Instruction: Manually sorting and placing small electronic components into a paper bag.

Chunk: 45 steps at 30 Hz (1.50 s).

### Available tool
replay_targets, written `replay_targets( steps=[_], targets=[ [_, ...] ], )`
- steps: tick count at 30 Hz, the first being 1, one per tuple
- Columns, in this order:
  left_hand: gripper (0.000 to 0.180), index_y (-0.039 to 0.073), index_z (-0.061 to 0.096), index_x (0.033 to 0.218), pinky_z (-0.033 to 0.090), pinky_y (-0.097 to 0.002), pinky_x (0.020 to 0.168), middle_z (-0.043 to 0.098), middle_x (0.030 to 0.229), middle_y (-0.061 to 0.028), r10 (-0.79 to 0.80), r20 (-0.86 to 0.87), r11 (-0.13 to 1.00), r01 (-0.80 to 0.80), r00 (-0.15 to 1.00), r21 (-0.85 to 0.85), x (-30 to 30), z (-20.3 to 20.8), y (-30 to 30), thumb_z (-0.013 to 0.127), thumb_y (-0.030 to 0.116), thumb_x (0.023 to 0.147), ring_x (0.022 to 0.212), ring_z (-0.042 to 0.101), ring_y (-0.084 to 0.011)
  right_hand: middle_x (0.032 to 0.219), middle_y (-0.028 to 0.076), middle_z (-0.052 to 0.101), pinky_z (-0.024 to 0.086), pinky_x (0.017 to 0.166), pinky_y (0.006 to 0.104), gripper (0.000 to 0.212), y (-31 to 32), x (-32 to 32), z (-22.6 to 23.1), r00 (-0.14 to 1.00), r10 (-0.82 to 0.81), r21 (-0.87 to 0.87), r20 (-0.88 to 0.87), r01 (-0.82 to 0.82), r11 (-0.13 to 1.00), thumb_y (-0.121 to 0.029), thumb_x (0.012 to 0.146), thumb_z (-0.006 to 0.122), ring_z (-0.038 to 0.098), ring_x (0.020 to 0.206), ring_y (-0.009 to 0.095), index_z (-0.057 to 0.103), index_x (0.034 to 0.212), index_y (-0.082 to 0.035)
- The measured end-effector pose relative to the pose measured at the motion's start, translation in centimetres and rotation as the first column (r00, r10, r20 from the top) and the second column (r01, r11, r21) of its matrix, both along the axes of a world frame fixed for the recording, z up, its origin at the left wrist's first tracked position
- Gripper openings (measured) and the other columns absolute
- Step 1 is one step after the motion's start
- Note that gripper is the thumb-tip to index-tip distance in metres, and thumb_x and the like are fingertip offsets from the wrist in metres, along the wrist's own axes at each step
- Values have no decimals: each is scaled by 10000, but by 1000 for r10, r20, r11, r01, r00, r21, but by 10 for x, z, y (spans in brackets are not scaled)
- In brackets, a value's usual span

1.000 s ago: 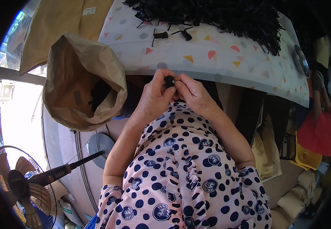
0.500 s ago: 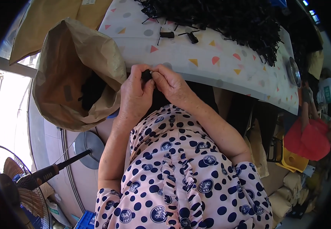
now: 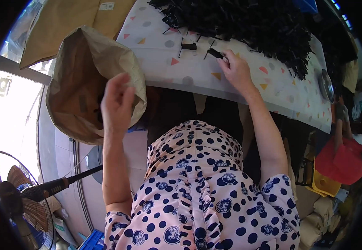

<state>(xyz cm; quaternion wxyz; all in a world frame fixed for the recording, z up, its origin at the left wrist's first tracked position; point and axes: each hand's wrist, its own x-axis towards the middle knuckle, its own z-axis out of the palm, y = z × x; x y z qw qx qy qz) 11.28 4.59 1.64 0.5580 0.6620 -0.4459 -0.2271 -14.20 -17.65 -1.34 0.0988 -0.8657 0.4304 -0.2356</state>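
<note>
On the table, my right hand (image 3: 237,71) pinches the end of a small black plastic part (image 3: 215,53) with thin prongs. A similar black part (image 3: 188,46) lies to its left on the patterned cloth. My left hand (image 3: 117,102), slightly blurred, is raised over the right side of a large brown paper bag (image 3: 74,89); its thumb stands apart from its fingers and nothing shows in it. Dark contents inside the bag are mostly hidden behind that hand. Farther back rises a big heap of black parts (image 3: 247,25).
A metal bowl (image 3: 327,85) stands at the table's right edge. Flat brown cardboard (image 3: 76,21) lies behind the bag. A fan (image 3: 22,196) is at lower left. On the right, a person in red (image 3: 341,160) is near a yellow crate (image 3: 325,181).
My hands have parted; they were together on a small black part. The left moved left to the bag, and that part is out of sight. The right reached out to another part on the table.
</note>
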Motion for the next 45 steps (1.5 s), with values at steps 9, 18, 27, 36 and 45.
replay_targets(
  steps=[9, 18, 27, 36, 45],
  targets=[
    [489, 3, 443, 1305, 438, -163, 524, 635, 973, -156, -498, -807, 672, 729, 317, -127, -83, 2, -52, 524, 333, 955, 635, 594, -112, 810, 106, 650, 518, 629, 308, 420, 87, -34, 42, 819, 514, -57, 257, -518, 854, 15, 717, 720, 652, 713, 266, 578, 1104, -68],
    [577, 30, 369, 1311, 547, -211, 585, 637, 964, -245, -392, -887, 586, 677, -244, -445, -113, -12, -34, 679, 207, 857, 676, 678, -205, 631, 6, 537, 472, 482, 263, 349, 104, -49, 26, 710, 605, -260, 360, -546, 796, -98, 759, 668, 572, 542, 162, 607, 1101, -132],
    [405, 78, 419, 1245, 532, -209, 619, 637, 929, -133, -447, -821, 696, 714, 356, -69, -136, 8, -25, 618, 95, 893, 729, 664, -158, 689, 57, 597, 482, 502, 299, 405, 125, -60, 12, 779, 348, 24, 521, -422, 906, -24, 820, 609, 580, 541, 238, 500, 1204, -93],
    [303, 50, 445, 1119, 495, -197, 625, 588, 859, -41, -475, -440, 819, 566, 762, 95, -143, 4, -22, 569, -44, 860, 717, 611, -93, 745, 84, 585, 443, 582, 244, 162, 159, -48, 17, 771, 12, 515, 637, -437, 738, -129, 988, 439, 550, 612, 139, 484, 1094, -17],
    [300, 48, 454, 1055, 445, -198, 561, 510, 620, -12, -475, 36, 860, 456, 879, 228, -144, 3, -15, 576, -68, 806, 575, 540, -49, 720, 120, 582, 442, 557, 267, 152, 166, -43, 21, 810, 16, 534, 586, -401, 745, -131, 976, 462, 562, 592, 173, 530, 1003, 2]
  ],
)
